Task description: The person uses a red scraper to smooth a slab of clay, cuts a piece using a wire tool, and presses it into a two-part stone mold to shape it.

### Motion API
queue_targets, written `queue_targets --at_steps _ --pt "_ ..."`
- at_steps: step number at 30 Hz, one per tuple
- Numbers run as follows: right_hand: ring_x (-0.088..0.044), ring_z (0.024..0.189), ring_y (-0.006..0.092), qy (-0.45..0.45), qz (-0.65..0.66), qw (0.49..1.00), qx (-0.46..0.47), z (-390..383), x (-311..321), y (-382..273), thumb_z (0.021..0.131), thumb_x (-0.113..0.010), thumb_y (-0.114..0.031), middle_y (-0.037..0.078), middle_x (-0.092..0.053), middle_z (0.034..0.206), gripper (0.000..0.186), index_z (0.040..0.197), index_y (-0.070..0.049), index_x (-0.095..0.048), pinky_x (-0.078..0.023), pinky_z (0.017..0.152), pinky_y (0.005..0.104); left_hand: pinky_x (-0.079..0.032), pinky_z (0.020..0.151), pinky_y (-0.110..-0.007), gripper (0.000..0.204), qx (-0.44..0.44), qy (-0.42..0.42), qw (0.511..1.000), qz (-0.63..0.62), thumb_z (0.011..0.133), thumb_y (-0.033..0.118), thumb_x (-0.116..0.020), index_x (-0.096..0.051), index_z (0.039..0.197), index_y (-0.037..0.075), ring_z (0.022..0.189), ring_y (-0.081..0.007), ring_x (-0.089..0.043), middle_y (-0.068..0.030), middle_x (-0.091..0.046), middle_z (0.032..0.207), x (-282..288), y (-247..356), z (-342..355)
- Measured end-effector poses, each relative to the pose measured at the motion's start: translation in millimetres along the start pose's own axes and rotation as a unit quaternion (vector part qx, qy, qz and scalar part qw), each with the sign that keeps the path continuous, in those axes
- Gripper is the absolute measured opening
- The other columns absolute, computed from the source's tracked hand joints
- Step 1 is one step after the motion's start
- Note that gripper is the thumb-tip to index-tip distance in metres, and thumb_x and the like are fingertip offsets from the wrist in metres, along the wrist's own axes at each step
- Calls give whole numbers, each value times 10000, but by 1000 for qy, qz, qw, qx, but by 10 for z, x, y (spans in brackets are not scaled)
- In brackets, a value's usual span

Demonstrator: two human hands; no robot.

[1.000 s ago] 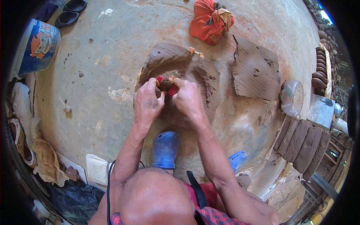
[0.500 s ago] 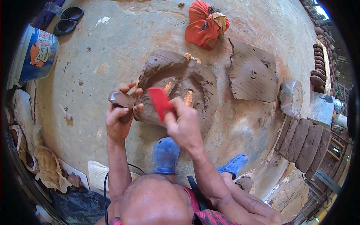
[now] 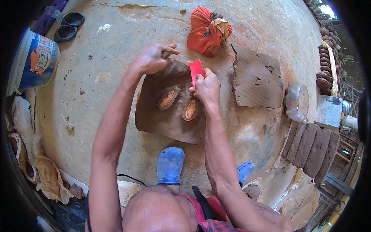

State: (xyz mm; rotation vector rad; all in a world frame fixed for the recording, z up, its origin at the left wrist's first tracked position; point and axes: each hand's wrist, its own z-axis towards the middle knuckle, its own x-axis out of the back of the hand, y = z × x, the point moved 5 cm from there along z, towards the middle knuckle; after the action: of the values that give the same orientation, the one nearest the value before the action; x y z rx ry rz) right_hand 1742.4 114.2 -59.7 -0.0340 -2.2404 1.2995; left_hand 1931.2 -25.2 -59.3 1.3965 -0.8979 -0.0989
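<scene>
In front of me on the floor lies a thick dark brown clay slab. Two oval hollows in it show rough orange material: the left hollow and the right hollow. My right hand grips a flat red scraper over the slab's far right part, its blade pointing away from me. My left hand hangs over the far left edge of the slab, with bent fingers partly apart and nothing visible in them. The slab's far right side is partly hidden by my right hand.
A red cloth bundle sits beyond the slab, and a flat clay sheet lies to its right. Further right are a clear rounded container and stacked clay slabs. A bucket and black sandals stand at left.
My left hand has moved away from me over the slab's far edge; the shiny dark piece it held is no longer visible in it. My right hand has carried the scraper farther out and right.
</scene>
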Motion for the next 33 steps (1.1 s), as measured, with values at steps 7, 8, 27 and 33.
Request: queue_targets --at_steps 7,8,27,33 --pt "-761 600 253 -4 -14 1000 -13 -112 -95 8 1037 -563 -88 178 -738 799 270 1230 76 -656 -585 533 391 -533 1018 -400 558 20 -288 939 187 864 282 -789 -710 1409 186 1166 -282 -696 -152 -750 1274 -243 40 287" --pt "-751 602 220 -6 -4 1000 -21 -124 -118 59 1050 -554 -94 148 -738 799 231 1186 59 -661 -571 532 366 -533 1018 -400 558 21 -289 939 187 864 282 -789 -710 1409 186 1166 -282 -696 -152 -750 1274 -249 25 312" --pt "-755 570 305 -82 29 995 -38 -631 -751 -125 1027 -562 -59 222 -705 725 159 1004 84 -627 -570 507 445 -493 1000 -343 425 -18 -226 973 -35 832 119 -828 -722 1241 69 1096 -159 -624 -25 -735 1146 -32 -99 218" --pt "-753 570 324 -163 -24 986 -9 -720 -894 -217 982 -566 -35 243 -704 730 148 970 91 -642 -582 535 448 -504 972 -312 409 7 -183 976 -115 860 99 -831 -725 1255 83 1070 -108 -613 15 -721 1126 213 45 15"
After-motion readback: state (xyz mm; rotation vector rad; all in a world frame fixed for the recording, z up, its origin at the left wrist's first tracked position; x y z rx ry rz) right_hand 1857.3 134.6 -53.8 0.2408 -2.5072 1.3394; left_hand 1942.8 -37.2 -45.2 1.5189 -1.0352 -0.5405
